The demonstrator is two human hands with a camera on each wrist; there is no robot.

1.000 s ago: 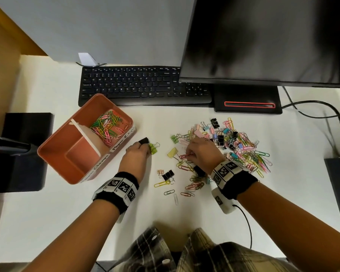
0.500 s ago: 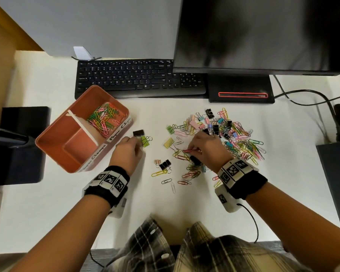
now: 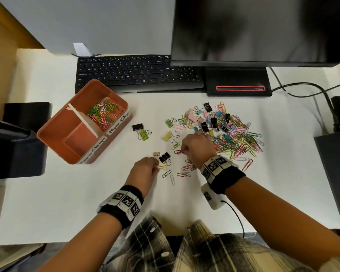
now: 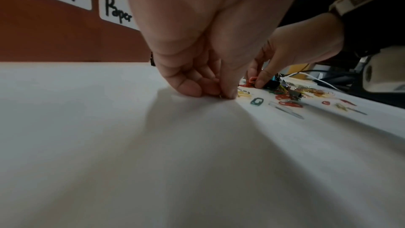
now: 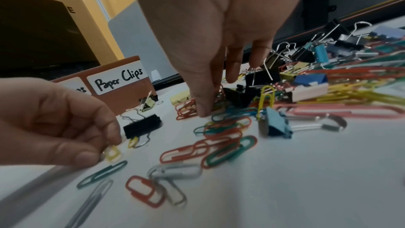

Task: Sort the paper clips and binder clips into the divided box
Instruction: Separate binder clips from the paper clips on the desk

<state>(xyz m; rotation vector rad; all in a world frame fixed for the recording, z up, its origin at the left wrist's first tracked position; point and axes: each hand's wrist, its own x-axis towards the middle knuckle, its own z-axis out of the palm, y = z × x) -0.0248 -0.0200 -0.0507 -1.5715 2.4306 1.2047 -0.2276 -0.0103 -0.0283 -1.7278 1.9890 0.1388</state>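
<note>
Left grip [image 3: 145,169] pinched, thumb and forefinger together on a yellow paper clip [image 3: 162,167] lying flat on the white surface [image 3: 67,203]. Right grip [image 3: 194,149] likewise closed, fingertips clamped on a red paper clip [image 3: 178,152], its end barely raised off the surface.

Just beyond the left grip, touching the yellow clip's far end: a black binder clip [image 3: 164,157] with wire handles. Beside the left grip toward the right one: a green paper clip [image 3: 166,173], a silver one [image 3: 172,179], then a small knot of red clips [image 3: 185,169] under the right wrist.

Farther out from the right grip, on its outer side: the main heap [image 3: 230,132], paper clips and binder clips tangled together. Well beyond the left grip, off to its outer side: the orange divided box [image 3: 57,126], far compartment holding sorted paper clips [image 3: 102,113], near compartment bare, labels on the front wall.

Risks, judged from here:
- Thin wire flat on a smooth surface; fingertip pinch likely to slip, clip skidding instead of lifting.
- Yellow clip hooked against the binder clip's handles; lifting may drag that binder clip along and land it in the wrong compartment.
- Red clip possibly interlocked with neighbours, bringing up a chain, some dropping on the way.
- Long carry across to the box; loose pinch, dropped clips.
- Both grips working close together; a bump could scatter the loose ones.
</note>
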